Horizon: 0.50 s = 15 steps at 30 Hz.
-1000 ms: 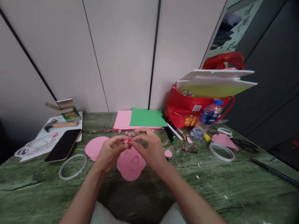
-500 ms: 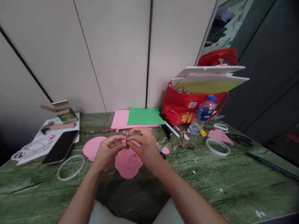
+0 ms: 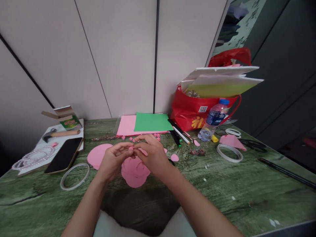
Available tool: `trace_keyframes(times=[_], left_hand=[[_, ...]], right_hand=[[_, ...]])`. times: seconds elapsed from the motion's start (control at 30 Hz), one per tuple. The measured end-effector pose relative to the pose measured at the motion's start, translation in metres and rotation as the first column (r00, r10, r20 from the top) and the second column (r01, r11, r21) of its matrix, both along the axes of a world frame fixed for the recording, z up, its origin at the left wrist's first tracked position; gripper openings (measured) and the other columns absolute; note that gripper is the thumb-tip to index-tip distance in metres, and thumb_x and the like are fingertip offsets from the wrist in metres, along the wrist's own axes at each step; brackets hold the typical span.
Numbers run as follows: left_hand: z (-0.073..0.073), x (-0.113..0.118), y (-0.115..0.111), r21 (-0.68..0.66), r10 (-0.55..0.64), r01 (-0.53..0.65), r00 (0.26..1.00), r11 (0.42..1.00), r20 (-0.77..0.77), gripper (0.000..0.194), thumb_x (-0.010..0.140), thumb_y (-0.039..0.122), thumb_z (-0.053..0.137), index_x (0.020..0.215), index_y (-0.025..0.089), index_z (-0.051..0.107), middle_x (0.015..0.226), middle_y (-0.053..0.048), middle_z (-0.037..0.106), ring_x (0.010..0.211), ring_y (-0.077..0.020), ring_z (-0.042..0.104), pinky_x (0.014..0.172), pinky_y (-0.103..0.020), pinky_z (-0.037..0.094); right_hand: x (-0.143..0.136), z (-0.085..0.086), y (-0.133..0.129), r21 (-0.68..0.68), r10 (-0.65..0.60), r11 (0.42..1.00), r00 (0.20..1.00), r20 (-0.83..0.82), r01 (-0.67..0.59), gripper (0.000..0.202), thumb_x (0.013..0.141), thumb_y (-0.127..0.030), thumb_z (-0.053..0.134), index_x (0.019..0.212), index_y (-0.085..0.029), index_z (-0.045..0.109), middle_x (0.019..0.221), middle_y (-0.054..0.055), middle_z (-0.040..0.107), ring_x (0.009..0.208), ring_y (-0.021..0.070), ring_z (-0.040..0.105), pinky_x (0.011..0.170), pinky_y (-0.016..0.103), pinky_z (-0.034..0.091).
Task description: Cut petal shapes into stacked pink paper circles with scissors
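Note:
Between the fingertips of both hands is a small curled pink paper piece (image 3: 131, 148), mostly covered by the fingers. My left hand (image 3: 118, 158) pinches it from the left, and my right hand (image 3: 153, 155) closes on it from the right. Just below them on the table lies a pink paper flower (image 3: 135, 176) with layered, rounded petals; its upper part is hidden by the hands. A pink paper round (image 3: 98, 156) lies left of my left hand. Small pink paper bits (image 3: 157, 135) are scattered behind my right hand, and a loose pink petal (image 3: 174, 158) lies to its right.
On the left are a tape roll (image 3: 74, 176), a phone (image 3: 63, 155), a hammer (image 3: 61, 133) and a bead string (image 3: 34, 158). Green paper (image 3: 154, 122) lies at the back. A red bag (image 3: 185, 112), a water bottle (image 3: 213, 120) and another tape roll (image 3: 229, 153) stand or lie right.
The view has shifted very slightly. Both hands stay at the same spot above the flower, with the right hand's fingers moved a little around the small pink paper piece.

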<state>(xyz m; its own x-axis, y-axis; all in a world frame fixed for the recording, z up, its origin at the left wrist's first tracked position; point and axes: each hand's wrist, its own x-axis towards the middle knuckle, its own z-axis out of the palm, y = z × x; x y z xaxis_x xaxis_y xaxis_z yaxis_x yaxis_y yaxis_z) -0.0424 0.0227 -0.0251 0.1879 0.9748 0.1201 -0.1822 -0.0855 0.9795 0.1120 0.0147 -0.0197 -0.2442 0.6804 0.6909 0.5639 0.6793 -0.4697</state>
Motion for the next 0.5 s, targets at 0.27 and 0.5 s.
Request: trace_keyframes(times=[0.27, 0.5], left_hand=[[0.0, 0.0, 0.001, -0.039, -0.006, 0.007, 0.999, 0.999, 0.035, 0.025, 0.056, 0.016, 0.075, 0.079, 0.014, 0.067, 0.068, -0.004, 0.069, 0.062, -0.0141, 0.063, 0.062, -0.026, 0.05], [0.001, -0.002, 0.0, -0.039, -0.001, 0.003, 0.999, 0.999, 0.044, 0.023, 0.056, 0.015, 0.075, 0.079, 0.014, 0.068, 0.071, -0.004, 0.069, 0.066, -0.012, 0.061, 0.061, -0.021, 0.048]], right_hand=[[0.006, 0.004, 0.0, -0.003, 0.022, 1.0, 0.999, 0.03, -0.022, 0.012, 0.079, -0.017, 0.055, 0.077, -0.02, 0.066, 0.102, 0.007, 0.062, 0.098, 0.0194, 0.052, 0.081, 0.035, 0.044], [0.011, 0.011, -0.003, 0.036, 0.017, 0.999, 1.0, -0.003, -0.017, 0.013, 0.079, -0.015, 0.053, 0.078, -0.017, 0.066, 0.102, 0.009, 0.06, 0.098, 0.019, 0.052, 0.083, 0.034, 0.044]])
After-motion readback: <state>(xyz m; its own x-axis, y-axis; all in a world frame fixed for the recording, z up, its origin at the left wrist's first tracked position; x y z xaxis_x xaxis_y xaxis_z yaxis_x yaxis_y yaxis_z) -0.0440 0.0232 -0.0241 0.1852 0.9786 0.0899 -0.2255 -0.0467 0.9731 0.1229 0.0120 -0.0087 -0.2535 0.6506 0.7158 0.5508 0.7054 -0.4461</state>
